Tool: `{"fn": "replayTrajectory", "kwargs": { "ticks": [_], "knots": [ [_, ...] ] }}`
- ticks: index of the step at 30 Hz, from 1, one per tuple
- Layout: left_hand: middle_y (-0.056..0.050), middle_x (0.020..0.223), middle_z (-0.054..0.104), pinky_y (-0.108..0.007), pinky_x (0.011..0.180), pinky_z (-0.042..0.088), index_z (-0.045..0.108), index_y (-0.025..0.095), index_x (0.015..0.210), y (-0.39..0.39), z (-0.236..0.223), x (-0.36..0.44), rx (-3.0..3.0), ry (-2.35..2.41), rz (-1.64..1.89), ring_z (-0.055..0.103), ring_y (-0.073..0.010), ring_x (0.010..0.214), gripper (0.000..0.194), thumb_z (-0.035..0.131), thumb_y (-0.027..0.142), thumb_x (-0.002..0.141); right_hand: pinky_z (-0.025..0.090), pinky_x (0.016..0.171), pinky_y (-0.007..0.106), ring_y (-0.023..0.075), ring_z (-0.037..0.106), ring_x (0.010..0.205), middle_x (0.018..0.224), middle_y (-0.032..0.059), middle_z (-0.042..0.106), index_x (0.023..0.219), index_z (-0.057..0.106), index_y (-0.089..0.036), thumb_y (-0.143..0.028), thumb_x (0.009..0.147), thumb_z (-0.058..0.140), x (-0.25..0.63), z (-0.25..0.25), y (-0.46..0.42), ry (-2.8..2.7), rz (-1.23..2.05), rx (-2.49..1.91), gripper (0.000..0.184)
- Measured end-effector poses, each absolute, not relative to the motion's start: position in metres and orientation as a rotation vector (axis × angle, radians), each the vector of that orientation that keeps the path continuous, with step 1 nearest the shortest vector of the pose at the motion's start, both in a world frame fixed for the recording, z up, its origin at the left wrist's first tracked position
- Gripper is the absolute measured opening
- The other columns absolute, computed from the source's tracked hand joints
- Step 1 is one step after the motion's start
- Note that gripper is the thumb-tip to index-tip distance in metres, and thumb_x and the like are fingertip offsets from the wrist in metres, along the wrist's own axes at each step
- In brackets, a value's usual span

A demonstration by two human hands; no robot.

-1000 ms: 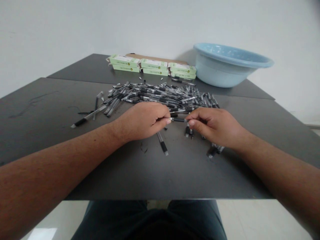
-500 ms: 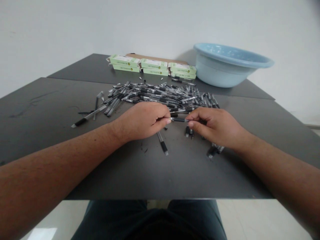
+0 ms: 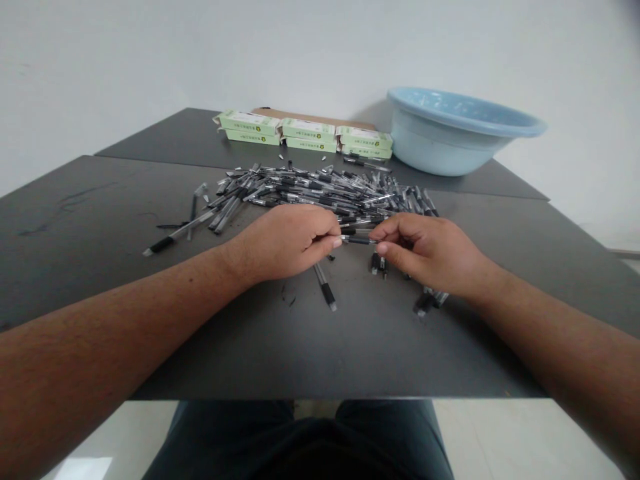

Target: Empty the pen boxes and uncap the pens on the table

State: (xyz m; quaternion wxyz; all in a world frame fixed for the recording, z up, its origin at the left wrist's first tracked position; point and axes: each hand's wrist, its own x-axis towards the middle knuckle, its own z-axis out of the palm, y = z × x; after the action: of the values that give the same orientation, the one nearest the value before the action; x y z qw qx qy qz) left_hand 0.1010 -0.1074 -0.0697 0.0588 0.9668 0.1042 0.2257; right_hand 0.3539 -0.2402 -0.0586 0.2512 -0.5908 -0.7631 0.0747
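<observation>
A gel pen (image 3: 357, 240) with a black grip lies level between my two hands, just in front of a wide heap of similar pens (image 3: 320, 190). My left hand (image 3: 300, 241) is closed on the pen's left end, its thumb pressed against the fingers. At the other end, my right hand (image 3: 425, 250) pinches the pen between thumb and fingertips. Both ends are hidden by my fingers. A loose pen (image 3: 325, 288) lies below my left hand, and more pens (image 3: 431, 300) poke out beneath my right hand.
Green-and-white boxes (image 3: 307, 135) are stacked in a row at the back of the dark table (image 3: 310, 360). To their right stands a large light-blue basin (image 3: 450, 140). One pen (image 3: 173, 239) sticks out left of the heap, near small loose bits.
Almost nothing differs. My right fingertips have shifted very slightly on the pen; my left hand and the heap look the same.
</observation>
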Motion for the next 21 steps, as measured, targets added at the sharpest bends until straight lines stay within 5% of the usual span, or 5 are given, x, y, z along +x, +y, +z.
{"fn": "replayTrajectory", "kwargs": {
  "ticks": [21],
  "knots": [
    [-0.005, 0.087, 0.077, -0.033, 0.081, 0.051, 0.074, 0.020, 0.097, -0.1074, -0.0683, 0.0987, 2.893, 0.304, 0.646, 0.073, -0.0218, 0.087, 0.022, 0.058, 0.033, 0.103, 0.057, 0.081, 0.031, 0.0203, 0.078, 0.085, 0.094, 0.0022, 0.084, 0.101, 0.079, -0.026, -0.034, 0.102, 0.062, 0.3554, -0.0605, -0.2385, -2.168, 0.146, -1.562, 0.019]
  ]
}}
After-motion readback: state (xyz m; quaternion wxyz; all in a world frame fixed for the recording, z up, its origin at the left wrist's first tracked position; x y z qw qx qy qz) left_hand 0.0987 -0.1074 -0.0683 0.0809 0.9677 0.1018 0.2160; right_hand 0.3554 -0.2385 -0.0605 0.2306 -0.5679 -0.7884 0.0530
